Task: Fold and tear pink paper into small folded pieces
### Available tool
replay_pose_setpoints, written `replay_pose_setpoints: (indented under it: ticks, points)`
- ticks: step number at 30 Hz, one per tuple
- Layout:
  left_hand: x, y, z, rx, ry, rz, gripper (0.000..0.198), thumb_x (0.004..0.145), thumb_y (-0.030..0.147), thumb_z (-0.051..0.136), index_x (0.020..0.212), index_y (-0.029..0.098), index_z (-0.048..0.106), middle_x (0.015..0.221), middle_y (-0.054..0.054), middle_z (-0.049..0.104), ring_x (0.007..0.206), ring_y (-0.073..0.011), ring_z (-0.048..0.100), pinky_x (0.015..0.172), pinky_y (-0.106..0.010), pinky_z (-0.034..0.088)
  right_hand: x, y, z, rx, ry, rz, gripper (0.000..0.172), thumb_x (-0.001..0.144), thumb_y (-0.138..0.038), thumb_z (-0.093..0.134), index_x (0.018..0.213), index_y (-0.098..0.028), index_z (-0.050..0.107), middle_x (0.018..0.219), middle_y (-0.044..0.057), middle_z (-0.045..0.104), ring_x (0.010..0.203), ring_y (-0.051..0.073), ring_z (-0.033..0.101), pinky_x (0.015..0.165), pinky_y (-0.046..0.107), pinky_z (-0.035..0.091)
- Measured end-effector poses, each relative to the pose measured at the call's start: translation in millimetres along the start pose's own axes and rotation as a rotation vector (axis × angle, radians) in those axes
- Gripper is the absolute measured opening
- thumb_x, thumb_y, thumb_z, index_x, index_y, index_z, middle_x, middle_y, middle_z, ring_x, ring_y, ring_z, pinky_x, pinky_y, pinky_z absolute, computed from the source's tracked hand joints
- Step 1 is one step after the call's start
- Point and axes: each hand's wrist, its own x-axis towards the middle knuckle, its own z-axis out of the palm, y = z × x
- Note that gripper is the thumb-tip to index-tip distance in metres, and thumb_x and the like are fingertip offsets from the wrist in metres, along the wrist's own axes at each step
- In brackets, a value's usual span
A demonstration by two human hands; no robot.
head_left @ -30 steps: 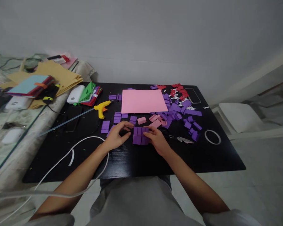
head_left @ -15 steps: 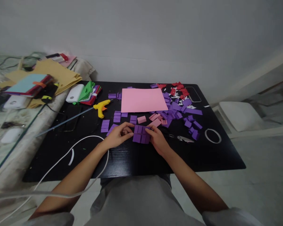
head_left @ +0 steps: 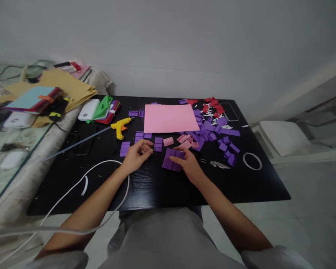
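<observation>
A purple folded-paper piece (head_left: 172, 164), marked by crossing lines into small panels, is held in my right hand (head_left: 189, 164) with the thumb on top and the other fingers at its far edge. It tilts a little above the black table. My left hand (head_left: 137, 154) is apart from it, to the left, its fingers loosely curled and the thumb apart, with nothing visible in them. Just beyond its fingertips lies a small purple folded piece (head_left: 158, 144). Another purple piece (head_left: 124, 148) is left of that hand. Pink folded pieces (head_left: 168, 141) lie beyond my hands.
A pink sheet (head_left: 170, 118) covers part of the table's back. Purple scraps (head_left: 210, 129) and red scraps (head_left: 218, 108) spread at right, near scissors (head_left: 220, 164) and a tape ring (head_left: 252, 161). A yellow glue gun (head_left: 120, 128) and a white cable (head_left: 85, 175) are at left.
My left hand has let go of the purple piece and moved left and slightly away from me. The piece has turned and shifted right in my right hand.
</observation>
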Motion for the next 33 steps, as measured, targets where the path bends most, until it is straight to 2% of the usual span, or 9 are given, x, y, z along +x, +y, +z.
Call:
replay_pose_setpoints:
  ticks: [4, 6, 8, 11, 13, 16, 20, 26, 33]
  points:
    - [3.5, 0.4, -10.9, 0.071, 0.221, 0.054, 0.028, 0.095, 0.043, 0.068, 0.110, 0.020, 0.073, 0.106, -0.008, 0.073, 0.093, -0.0193, 0.070, 0.075, -0.030, 0.059, -2.6, -8.0, -11.1, 0.070, 0.052, -0.008, 0.050, 0.061, -0.034, 0.095, 0.102, -0.024, 0.069, 0.094, -0.001, 0.076, 0.088, 0.021, 0.072, 0.084, 0.035, 0.059]
    - [4.0, 4.1, -14.5, 0.190, 0.341, 0.151, 0.026, 0.094, 0.041, 0.070, 0.109, 0.022, 0.077, 0.134, -0.010, 0.067, 0.124, -0.0252, 0.064, 0.095, -0.037, 0.058, -4.4, -10.1, -11.3, 0.132, 0.038, 0.033, 0.048, 0.063, -0.038, 0.095, 0.101, -0.024, 0.069, 0.095, -0.001, 0.077, 0.088, 0.021, 0.073, 0.083, 0.035, 0.059]
    - [3.6, 7.1, -15.2, 0.275, 0.404, 0.231, 0.025, 0.092, 0.041, 0.073, 0.108, 0.023, 0.078, 0.141, -0.010, 0.063, 0.131, -0.0271, 0.060, 0.102, -0.040, 0.056, -5.7, -11.1, -8.1, 0.191, 0.018, 0.080, 0.047, 0.063, -0.041, 0.095, 0.099, -0.024, 0.070, 0.094, -0.001, 0.077, 0.086, 0.021, 0.073, 0.079, 0.033, 0.059]
    - [1.1, 8.3, -11.2, 0.184, 0.262, 0.126, 0.028, 0.096, 0.045, 0.069, 0.108, 0.021, 0.075, 0.104, -0.007, 0.076, 0.097, -0.0206, 0.072, 0.089, -0.034, 0.058, -5.5, -11.7, -0.7, 0.220, 0.005, 0.105, 0.044, 0.062, -0.042, 0.095, 0.095, -0.024, 0.072, 0.090, -0.001, 0.076, 0.081, 0.018, 0.070, 0.073, 0.030, 0.057]
    - [-1.2, 8.8, -6.5, 0.104, 0.105, 0.021, 0.034, 0.097, 0.051, 0.066, 0.104, 0.019, 0.074, 0.080, -0.003, 0.075, 0.071, -0.0160, 0.069, 0.071, -0.028, 0.056, -4.4, -12.2, 4.3, 0.218, -0.010, 0.109, 0.041, 0.064, -0.043, 0.094, 0.093, -0.024, 0.073, 0.089, -0.001, 0.075, 0.080, 0.018, 0.069, 0.071, 0.029, 0.056]
    - [-4.2, 13.3, 0.5, 0.048, -0.099, -0.043, 0.042, 0.095, 0.059, 0.064, 0.100, 0.018, 0.073, 0.075, -0.003, 0.074, 0.053, -0.0121, 0.060, 0.051, -0.023, 0.046, -3.6, -13.6, 11.6, 0.215, -0.048, 0.113, 0.037, 0.067, -0.046, 0.092, 0.091, -0.023, 0.075, 0.089, 0.000, 0.075, 0.084, 0.019, 0.069, 0.073, 0.029, 0.056]
    - [-6.5, 22.9, 6.6, -0.057, -0.353, -0.170, 0.044, 0.090, 0.061, 0.071, 0.082, 0.019, 0.063, 0.052, 0.005, 0.058, 0.041, -0.0082, 0.047, 0.044, -0.020, 0.034, -6.0, -14.4, 20.9, 0.192, -0.144, 0.103, 0.036, 0.072, -0.047, 0.090, 0.097, -0.024, 0.076, 0.093, 0.000, 0.076, 0.088, 0.019, 0.070, 0.077, 0.030, 0.057]
    - [-4.4, 24.8, 6.3, -0.099, -0.268, -0.178, 0.052, 0.086, 0.064, 0.073, 0.069, 0.020, 0.052, 0.050, 0.006, 0.052, 0.042, -0.0070, 0.044, 0.043, -0.020, 0.029, -5.3, -8.7, 17.4, 0.103, -0.183, 0.056, 0.043, 0.072, -0.049, 0.091, 0.105, -0.024, 0.076, 0.100, 0.002, 0.080, 0.094, 0.020, 0.075, 0.086, 0.034, 0.062]
    - [-3.3, 20.0, 4.6, -0.143, -0.169, -0.161, 0.051, 0.085, 0.064, 0.076, 0.070, 0.019, 0.056, 0.049, 0.005, 0.053, 0.039, -0.0070, 0.042, 0.042, -0.020, 0.028, -6.5, -6.6, -6.5, -0.123, -0.264, 0.057, 0.043, 0.069, -0.056, 0.091, 0.078, -0.016, 0.078, 0.072, 0.005, 0.078, 0.060, 0.015, 0.070, 0.064, 0.030, 0.058]
